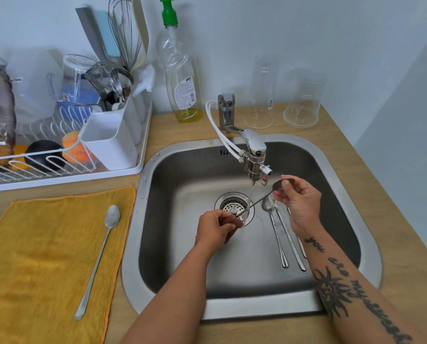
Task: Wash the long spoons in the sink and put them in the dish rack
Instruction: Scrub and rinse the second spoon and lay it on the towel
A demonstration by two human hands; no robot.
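Over the sink point(232, 311), the right hand point(298, 202) pinches a long spoon point(259, 200) by its bowl; the left hand point(215, 225) grips a red scrubber point(233, 220) round its handle. Other spoons point(276, 234) lie in the basin, and one spoon point(100, 256) lies on the yellow cloth point(46, 244). The forearm tattoo point(331, 261) reads "you are my".

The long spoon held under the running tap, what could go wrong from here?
The right hand only pinches the long steel spoon by its bowl; it could slip into the steel sink while the left hand works the red mesh scrubber on its handle. The water stream hitting the shaft may splash onto the wooden counter.
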